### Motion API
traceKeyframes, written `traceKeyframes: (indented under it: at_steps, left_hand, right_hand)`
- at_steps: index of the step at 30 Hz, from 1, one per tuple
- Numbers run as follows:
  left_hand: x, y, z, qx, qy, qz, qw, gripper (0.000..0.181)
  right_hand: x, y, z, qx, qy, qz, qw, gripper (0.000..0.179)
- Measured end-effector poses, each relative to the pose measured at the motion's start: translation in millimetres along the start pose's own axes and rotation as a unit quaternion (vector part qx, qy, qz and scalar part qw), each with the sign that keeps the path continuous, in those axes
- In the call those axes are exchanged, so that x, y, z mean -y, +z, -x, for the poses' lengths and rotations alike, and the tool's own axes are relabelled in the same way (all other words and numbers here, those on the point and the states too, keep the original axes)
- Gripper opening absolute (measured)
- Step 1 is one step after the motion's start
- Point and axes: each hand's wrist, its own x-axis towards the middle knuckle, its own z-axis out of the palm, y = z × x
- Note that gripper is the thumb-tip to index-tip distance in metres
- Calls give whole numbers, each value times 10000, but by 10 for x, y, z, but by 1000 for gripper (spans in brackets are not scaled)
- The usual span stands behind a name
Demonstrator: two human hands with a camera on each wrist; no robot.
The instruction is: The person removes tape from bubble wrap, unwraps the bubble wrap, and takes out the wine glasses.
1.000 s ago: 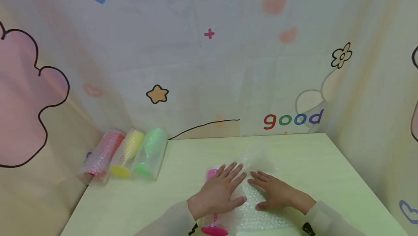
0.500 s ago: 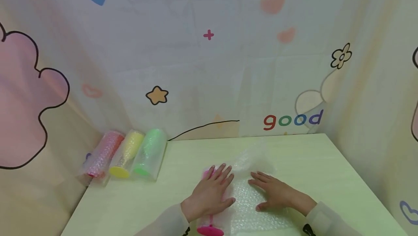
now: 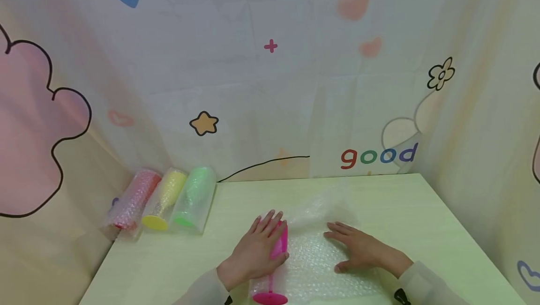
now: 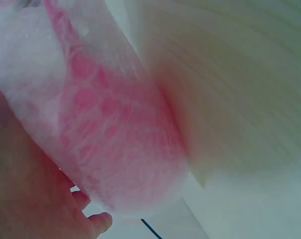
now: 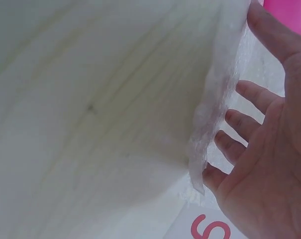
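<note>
A pink stemmed goblet [image 3: 270, 299] lies on its side at the table's near edge, its round foot toward me. Over its bowl rests my left hand [image 3: 255, 256], fingers fairly straight. In the left wrist view the pink bowl [image 4: 115, 129] shows through a layer of bubble wrap, with that hand [image 4: 31, 179] along its side. A sheet of bubble wrap [image 3: 312, 263] spreads flat to the right of the goblet. My right hand [image 3: 364, 249] lies on the sheet with spread fingers; in the right wrist view its fingertips [image 5: 232, 117] touch the wrap near an edge.
Three bubble-wrapped goblets lie side by side at the table's back left: a red one [image 3: 135, 199], a yellow one [image 3: 155, 222] and a green one [image 3: 196, 192]. A printed curtain [image 3: 253, 85] hangs behind the pale table [image 3: 422, 225].
My left hand and the goblet have shifted left, leaving more of the bubble wrap spread flat. The pink bowl shows more plainly. My right hand has stayed almost in place.
</note>
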Motion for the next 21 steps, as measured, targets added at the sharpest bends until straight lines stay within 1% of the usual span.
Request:
traceKeyframes:
  at_steps: [6, 10, 17, 21]
  left_hand:
    - [71, -16, 123, -181, -55, 308, 9993, 74]
    - [127, -25, 190, -198, -62, 434, 9988, 75]
    - [206, -28, 260, -160, -130, 437, 9988, 76]
    - [212, -42, 276, -320, -56, 464, 9984, 75]
  right_hand:
    - [-63, 24, 1, 56, 103, -20, 9999, 89]
    - [-94, 27, 13, 67, 174, -45, 9998, 88]
    - [-109, 1, 33, 146, 298, -107, 9994, 89]
    - [-82, -30, 24, 237, 355, -72, 9991, 88]
